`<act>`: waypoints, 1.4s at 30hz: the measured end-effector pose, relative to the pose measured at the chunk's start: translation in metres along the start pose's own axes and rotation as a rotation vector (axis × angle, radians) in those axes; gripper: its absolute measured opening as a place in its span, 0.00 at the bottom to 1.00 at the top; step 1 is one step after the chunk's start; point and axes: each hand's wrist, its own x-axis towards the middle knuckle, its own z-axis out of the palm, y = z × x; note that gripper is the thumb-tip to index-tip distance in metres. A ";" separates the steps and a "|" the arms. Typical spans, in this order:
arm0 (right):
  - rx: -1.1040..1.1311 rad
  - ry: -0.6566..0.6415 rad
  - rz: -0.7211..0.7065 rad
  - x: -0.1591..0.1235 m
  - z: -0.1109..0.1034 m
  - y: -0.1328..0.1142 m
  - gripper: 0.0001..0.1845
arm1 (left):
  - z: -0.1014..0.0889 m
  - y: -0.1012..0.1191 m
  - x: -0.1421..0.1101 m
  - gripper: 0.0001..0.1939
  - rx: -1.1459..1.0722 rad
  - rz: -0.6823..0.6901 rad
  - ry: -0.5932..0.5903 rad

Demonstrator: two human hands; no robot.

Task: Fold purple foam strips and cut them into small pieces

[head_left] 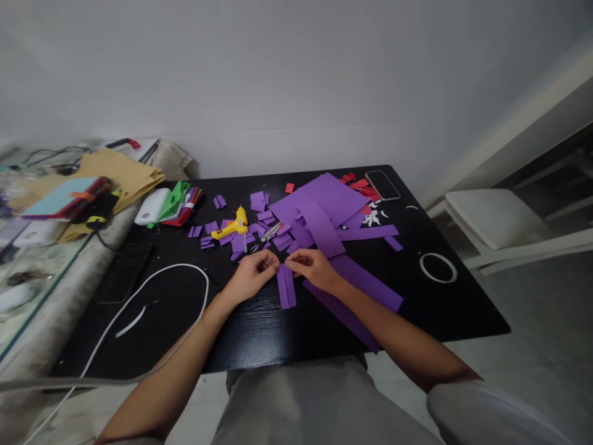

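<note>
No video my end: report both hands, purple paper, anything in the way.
Left hand and right hand at far end of narrow rectangular purple paper piece; grip unclear. Purple paper scraps beyond hands. Looped white cable overlaps left forearm in view.

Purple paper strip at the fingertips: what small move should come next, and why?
Perhaps the right hand should slide along the purple paper strip, pressing its lengthwise middle line, while the left hand steadies the far end. Both hands are at that end, and the near part lies uncovered, with the line plainly visible.
</note>
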 end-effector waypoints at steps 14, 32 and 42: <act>0.010 -0.060 0.004 0.000 0.001 0.003 0.09 | 0.003 0.002 -0.003 0.10 0.001 -0.019 -0.085; -0.040 -0.134 0.032 0.004 -0.013 -0.005 0.07 | 0.000 0.003 -0.001 0.11 -0.003 -0.030 -0.067; 0.021 -0.045 -0.008 0.005 -0.015 -0.005 0.08 | -0.005 0.002 0.000 0.13 -0.095 -0.090 -0.089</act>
